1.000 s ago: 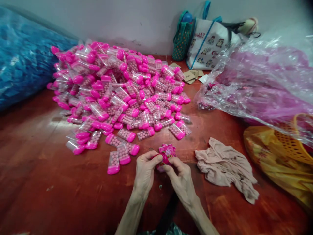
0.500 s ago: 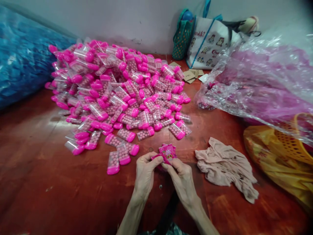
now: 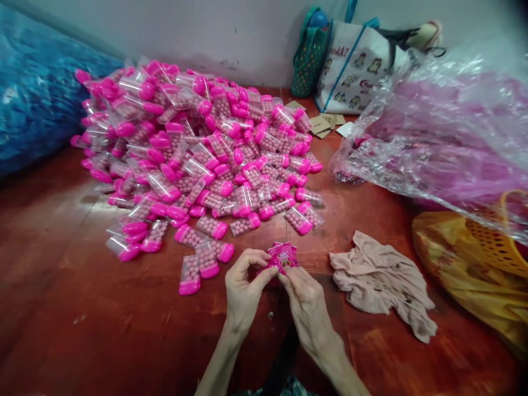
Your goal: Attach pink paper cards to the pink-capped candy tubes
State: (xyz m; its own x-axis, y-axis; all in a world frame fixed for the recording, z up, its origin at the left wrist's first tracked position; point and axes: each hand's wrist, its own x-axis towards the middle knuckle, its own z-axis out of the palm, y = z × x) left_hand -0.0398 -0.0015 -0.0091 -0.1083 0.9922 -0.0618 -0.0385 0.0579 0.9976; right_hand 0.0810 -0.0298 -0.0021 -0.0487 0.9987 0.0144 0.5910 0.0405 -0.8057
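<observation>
The left hand (image 3: 247, 283) and right hand (image 3: 306, 294) pinch a small pink packet (image 3: 275, 265) in a closed grip, well apart from the far edge of the floor (image 3: 144, 324). Its glossy wrapping looks light, pliable and probably slippery; opposite edges likely offer the surest hold.

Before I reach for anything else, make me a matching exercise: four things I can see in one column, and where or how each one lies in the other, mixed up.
1. Pink packet
2. Cloth
3. Tote bag
4. Containers

A. White with blue trim, close to the wall
B. Heaped on the floor, pink-capped
C. Held between both hands
D. Beige, crumpled, to the right of the right forearm

Pairs: 1-C, 2-D, 3-A, 4-B
</observation>
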